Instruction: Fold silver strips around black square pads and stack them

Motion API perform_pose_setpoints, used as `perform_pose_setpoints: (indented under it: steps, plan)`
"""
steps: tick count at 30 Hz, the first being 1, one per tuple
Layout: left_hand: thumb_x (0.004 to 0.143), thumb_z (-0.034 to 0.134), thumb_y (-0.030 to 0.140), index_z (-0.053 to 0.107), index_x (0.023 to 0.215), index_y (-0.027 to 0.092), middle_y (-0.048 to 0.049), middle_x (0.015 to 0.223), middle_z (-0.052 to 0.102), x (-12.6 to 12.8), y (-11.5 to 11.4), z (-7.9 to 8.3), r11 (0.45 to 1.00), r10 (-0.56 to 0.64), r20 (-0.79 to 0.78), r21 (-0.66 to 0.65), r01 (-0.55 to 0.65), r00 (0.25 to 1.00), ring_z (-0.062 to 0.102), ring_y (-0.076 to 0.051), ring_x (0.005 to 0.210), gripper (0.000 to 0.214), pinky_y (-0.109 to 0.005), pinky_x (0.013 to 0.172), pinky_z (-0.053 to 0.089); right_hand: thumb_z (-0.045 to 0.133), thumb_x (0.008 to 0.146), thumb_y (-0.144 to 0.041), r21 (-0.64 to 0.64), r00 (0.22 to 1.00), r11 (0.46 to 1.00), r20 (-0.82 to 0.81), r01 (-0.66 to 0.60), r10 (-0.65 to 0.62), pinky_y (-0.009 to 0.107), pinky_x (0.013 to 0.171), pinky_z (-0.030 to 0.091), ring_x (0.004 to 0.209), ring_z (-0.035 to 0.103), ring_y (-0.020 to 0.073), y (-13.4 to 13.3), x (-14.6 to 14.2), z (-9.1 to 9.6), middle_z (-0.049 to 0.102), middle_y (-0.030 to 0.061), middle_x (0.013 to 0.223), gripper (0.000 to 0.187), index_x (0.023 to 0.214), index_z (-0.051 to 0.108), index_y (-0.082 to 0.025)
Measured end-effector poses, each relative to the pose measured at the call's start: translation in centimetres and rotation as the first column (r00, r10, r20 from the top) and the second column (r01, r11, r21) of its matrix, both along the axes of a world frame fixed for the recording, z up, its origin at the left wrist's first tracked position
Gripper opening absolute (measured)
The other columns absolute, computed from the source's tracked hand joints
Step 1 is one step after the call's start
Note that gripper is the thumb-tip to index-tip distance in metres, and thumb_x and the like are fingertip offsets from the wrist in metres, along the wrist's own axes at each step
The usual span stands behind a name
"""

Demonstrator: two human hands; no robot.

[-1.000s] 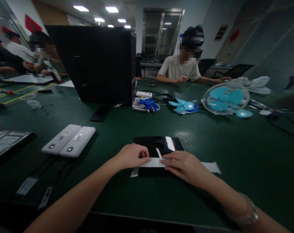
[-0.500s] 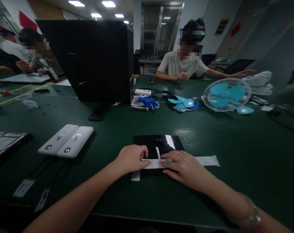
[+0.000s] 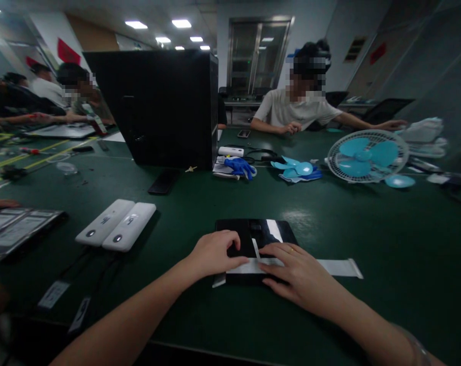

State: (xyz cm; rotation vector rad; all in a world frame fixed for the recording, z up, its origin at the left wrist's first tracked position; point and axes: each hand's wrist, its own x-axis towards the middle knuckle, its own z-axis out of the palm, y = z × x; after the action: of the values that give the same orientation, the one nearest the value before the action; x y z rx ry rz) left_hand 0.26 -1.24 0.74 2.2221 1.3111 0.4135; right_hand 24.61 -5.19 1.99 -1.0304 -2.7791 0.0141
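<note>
A glossy black flat slab (image 3: 249, 235) lies on the green table (image 3: 386, 239) just in front of me. A long white strip (image 3: 337, 267) runs across its near edge and sticks out past it on both sides, further to the right. My left hand (image 3: 215, 252) rests on the slab's left part with fingers curled, its thumb and fingertip pinched on the strip. My right hand (image 3: 297, 273) lies flat on the strip with fingers stretched out, pressing it onto the slab. A ring shows on one finger of that hand.
Two white oblong devices (image 3: 116, 230) with cables lie to the left, framed sheets (image 3: 17, 231) beyond them. Further back are a black computer case (image 3: 165, 107), a dark phone (image 3: 163, 181), blue gloves (image 3: 240, 166), loose fan blades (image 3: 297, 169) and a fan (image 3: 367, 155). A person (image 3: 302, 109) sits opposite, others at far left.
Both hands stay on the strip; my left thumb has shifted slightly along it. The view has tilted a little. The person opposite has stretched an arm out to the right.
</note>
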Motion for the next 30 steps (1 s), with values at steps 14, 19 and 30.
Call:
perform_pose_setpoints:
  steps: [14,19,30]
  plan:
    - [0.081,0.058,0.040,0.042,0.064,0.019,0.0078,0.057,0.031,-1.5,3.0,-1.6,0.838,0.527,0.688,-0.519,-0.168,0.498,0.027,-0.007,0.048,0.031,-0.019,0.045,0.020,0.055,0.089,-0.038,-0.038,1.000,0.999,-0.016,0.016,-0.017,0.049,0.100,0.041,0.122,0.047,0.0265,0.8,0.8,-0.2,0.048,0.0019,0.138,0.031,0.118,0.064,-0.033]
    - [0.077,0.062,0.041,0.041,0.064,0.019,0.0088,0.055,0.028,-1.6,3.2,-1.9,0.825,0.555,0.720,-0.541,-0.163,0.418,0.024,-0.006,0.045,0.033,-0.018,0.041,0.014,0.061,0.081,-0.054,-0.074,0.993,0.991,-0.029,0.114,-0.116,0.053,0.108,0.032,0.131,0.039,0.0286,1.6,2.2,-0.3,0.041,0.0057,0.145,0.072,0.144,0.038,-0.028]
    - [0.072,0.067,0.037,0.038,0.065,0.020,0.0094,0.055,0.030,-1.7,3.2,-1.6,0.763,0.632,0.707,-0.639,-0.097,0.316,0.024,-0.004,0.044,0.034,-0.017,0.040,0.016,0.067,0.071,-0.057,-0.288,0.996,0.954,0.038,0.086,-0.079,0.050,0.112,0.025,0.136,0.030,0.0301,2.5,1.0,0.3,0.036,0.0084,0.148,0.093,0.148,0.031,-0.022]
